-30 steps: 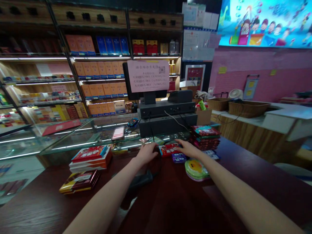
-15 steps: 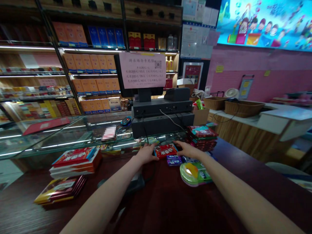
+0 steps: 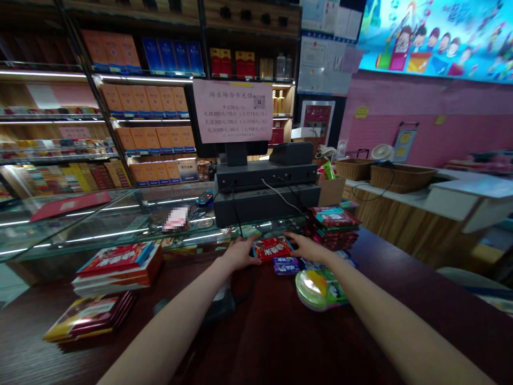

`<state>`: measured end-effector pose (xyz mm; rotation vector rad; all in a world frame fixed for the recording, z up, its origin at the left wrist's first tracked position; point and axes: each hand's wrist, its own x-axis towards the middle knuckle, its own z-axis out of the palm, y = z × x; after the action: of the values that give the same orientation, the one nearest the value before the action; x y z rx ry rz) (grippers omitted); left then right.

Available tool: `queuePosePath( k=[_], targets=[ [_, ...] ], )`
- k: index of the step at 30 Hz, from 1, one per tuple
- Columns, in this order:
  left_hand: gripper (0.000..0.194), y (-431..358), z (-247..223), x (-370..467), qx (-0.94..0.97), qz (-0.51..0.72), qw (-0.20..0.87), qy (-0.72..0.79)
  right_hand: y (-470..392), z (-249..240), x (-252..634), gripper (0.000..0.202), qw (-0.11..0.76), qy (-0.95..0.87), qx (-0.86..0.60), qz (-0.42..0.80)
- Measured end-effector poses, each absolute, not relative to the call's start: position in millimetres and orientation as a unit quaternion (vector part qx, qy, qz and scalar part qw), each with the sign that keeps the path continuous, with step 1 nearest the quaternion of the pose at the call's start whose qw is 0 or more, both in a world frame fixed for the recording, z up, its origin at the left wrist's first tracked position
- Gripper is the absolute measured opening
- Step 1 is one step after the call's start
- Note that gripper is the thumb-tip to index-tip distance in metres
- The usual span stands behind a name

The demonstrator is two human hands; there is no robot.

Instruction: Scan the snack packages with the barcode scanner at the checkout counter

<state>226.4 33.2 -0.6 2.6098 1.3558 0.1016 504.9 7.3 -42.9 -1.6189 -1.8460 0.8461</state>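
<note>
A red packet with light lettering (image 3: 273,248) lies flat on the dark counter (image 3: 264,331). My left hand (image 3: 240,253) is at its left edge and my right hand (image 3: 305,247) at its right edge, so the packet is gripped between them. Just in front of it are small purple packs (image 3: 286,266). A green package with a clear round cover (image 3: 318,289) sits below my right forearm's near side. Under my left forearm is a dark device (image 3: 220,306), partly hidden.
Stacked red packets (image 3: 334,224) stand at the right. On the left are a red-and-white stack (image 3: 116,267) and yellow-and-maroon packets (image 3: 90,318). A monitor stand with a black box (image 3: 264,203) and a glass case (image 3: 120,219) stand behind.
The view has shifted slightly, and the stacks at left appear a little further left. Both hands keep their places at the red packet's edges.
</note>
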Motion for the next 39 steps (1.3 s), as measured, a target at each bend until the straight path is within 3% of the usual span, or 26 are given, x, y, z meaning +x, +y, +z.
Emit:
queuePosePath(
  k=[20, 39],
  targets=[
    [0.089, 4.9, 28.9, 183.8, 0.886, 0.129, 0.057, 0.441, -31.3, 11.1, 464.7, 0.09, 0.275, -0.703, -0.606, 0.249],
    [0.077, -27.4, 28.1, 37.6, 0.83, 0.28, 0.107, 0.471, -32.9, 2.2, 328.0, 0.071, 0.402, -0.74, -0.471, 0.264]
  ],
)
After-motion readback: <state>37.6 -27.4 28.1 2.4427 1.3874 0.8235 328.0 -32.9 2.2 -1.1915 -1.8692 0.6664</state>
